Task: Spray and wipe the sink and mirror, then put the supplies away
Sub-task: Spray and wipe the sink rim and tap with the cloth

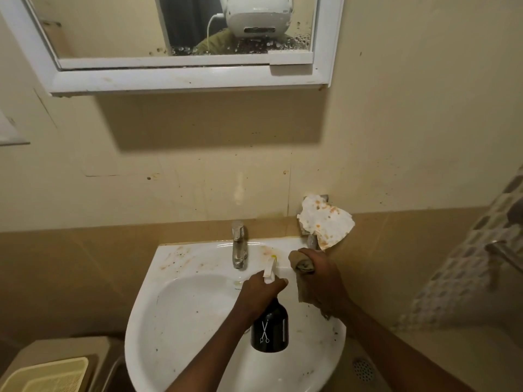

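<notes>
My left hand (259,290) grips the black spray bottle (269,329), hiding its trigger; my right hand (319,275) clutches a bunched brown cloth (303,265) beside it.

Both bare forearms reach forward; the left hand (259,292) is curled closed with its knuckles up, and the right hand (318,271) is clenched in a fist just beside it
</notes>
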